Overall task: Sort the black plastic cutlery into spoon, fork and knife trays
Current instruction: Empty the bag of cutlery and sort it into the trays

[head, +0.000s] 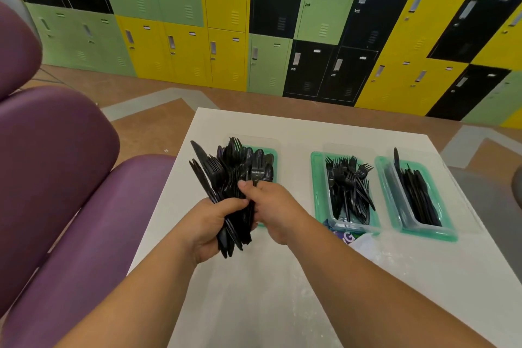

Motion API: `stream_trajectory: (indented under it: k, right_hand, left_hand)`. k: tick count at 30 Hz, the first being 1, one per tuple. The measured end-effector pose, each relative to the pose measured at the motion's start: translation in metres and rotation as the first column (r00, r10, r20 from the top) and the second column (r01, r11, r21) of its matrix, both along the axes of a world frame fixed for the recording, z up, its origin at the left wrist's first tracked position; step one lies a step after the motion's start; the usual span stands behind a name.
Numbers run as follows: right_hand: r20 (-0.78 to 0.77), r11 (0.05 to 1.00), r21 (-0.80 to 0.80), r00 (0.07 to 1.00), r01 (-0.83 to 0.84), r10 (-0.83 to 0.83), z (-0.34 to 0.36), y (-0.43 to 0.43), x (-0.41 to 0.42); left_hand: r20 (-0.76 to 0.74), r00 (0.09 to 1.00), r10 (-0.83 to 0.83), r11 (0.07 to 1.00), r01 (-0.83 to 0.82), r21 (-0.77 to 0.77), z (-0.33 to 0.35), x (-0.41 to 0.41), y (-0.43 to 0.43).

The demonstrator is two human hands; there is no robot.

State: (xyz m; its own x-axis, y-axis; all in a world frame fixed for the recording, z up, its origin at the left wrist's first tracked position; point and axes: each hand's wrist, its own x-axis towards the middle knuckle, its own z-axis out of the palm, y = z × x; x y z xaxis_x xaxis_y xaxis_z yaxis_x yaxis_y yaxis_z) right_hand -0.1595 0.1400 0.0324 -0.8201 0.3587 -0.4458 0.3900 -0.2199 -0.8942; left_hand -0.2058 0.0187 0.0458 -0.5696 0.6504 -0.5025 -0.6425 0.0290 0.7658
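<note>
step: picking from mixed cutlery bundle point(226, 178) | left hand point(210, 224) grips bundle | right hand point(271, 206) pinches one piece | next: identify type, drop in matching tray

Purple seats point(56, 178) flank the table point(254, 291); coloured lockers point(226, 22) behind.

We see bare table point(254, 291) in front, a gap btwn spoon tray point(269, 153) & fork tray point(317, 186); fork & knife tray point(423, 230) touch; purple seats point(70, 206) block left.

Black cutlery point(226, 178); green trays point(317, 178); white table point(254, 291); purple seats point(56, 150); lockers point(226, 8) patchwork of green, yellow, black; brown-grey floor point(141, 93)
</note>
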Motion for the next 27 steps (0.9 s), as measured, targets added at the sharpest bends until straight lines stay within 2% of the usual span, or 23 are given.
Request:
stream_trajectory:
  k: [10, 17, 24, 27]
  right_hand:
    - [-0.104, 0.980, -0.110, 0.979, 0.165, -0.176, 0.014, 0.006, 0.039]
    - [-0.116, 0.927, -0.208, 0.933, 0.313, -0.341, 0.024, 0.015, 0.069]
    - [-0.117, 0.925, -0.143, 0.922, 0.353, -0.370, 0.034, 0.028, 0.089]
    - [-0.067, 0.928, -0.126, 0.930, 0.351, -0.361, 0.039, 0.030, 0.093]
  left_hand:
    - [-0.111, 0.988, 0.103, 0.995, -0.102, 0.013, 0.018, 0.042, 0.018]
    - [-0.113, 0.991, 0.075, 0.997, -0.075, 0.005, 0.029, 0.068, 0.028]
    - [-0.196, 0.980, 0.018, 0.999, -0.026, -0.034, 0.035, 0.088, 0.042]
    - [-0.163, 0.983, 0.085, 0.994, -0.094, -0.053, 0.037, 0.092, 0.048]
